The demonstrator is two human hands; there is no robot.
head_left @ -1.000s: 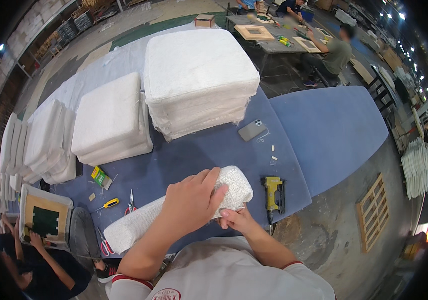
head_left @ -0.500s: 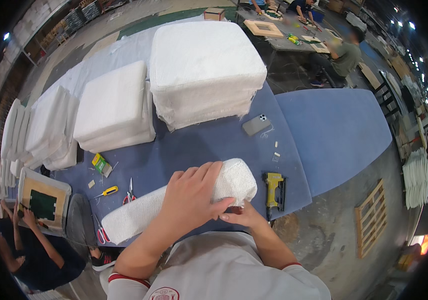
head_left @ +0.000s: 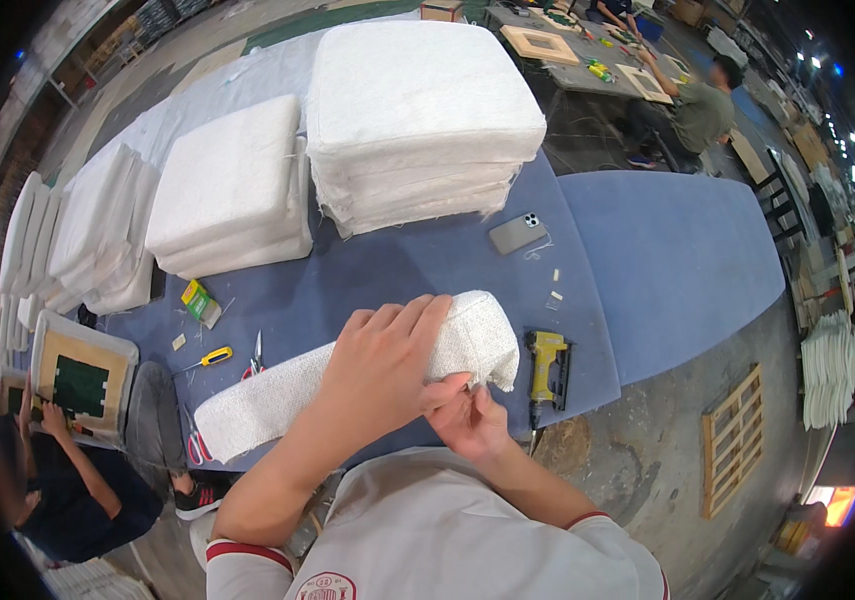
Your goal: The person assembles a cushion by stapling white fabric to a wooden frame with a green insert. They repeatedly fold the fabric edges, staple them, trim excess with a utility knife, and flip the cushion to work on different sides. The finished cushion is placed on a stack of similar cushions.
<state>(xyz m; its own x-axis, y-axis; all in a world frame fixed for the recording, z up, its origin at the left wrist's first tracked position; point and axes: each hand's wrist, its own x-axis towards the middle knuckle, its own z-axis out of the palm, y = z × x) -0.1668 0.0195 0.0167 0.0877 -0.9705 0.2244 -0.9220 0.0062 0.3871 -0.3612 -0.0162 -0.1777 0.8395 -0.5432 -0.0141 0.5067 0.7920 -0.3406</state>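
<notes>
A white fabric-covered cushion (head_left: 273, 393) stands on its narrow side along the near edge of the blue table, slanting up to the right. My left hand (head_left: 388, 350) lies over its upper side near the right end, fingers wrapped across and thumb down on the near face. Just below that end, my right hand (head_left: 473, 418) is turned palm up, its fingers curled at the loose lower edge of the cloth, close to my left thumb. What those fingertips pinch is partly hidden. Right of the cushion lies a yellow staple gun (head_left: 548, 368).
Scissors (head_left: 256, 352), a yellow screwdriver (head_left: 213, 357) and a green-yellow box (head_left: 201, 303) lie left of the cushion. Stacks of white cushions (head_left: 423, 90) line the far side. A phone (head_left: 520, 233) rests at right. A co-worker (head_left: 68, 480) sits at left with a panel (head_left: 83, 375).
My right hand has turned palm up and shifted slightly left beneath the cushion's end. The cushion's right end has risen a little in view; my left hand keeps its hold.
</notes>
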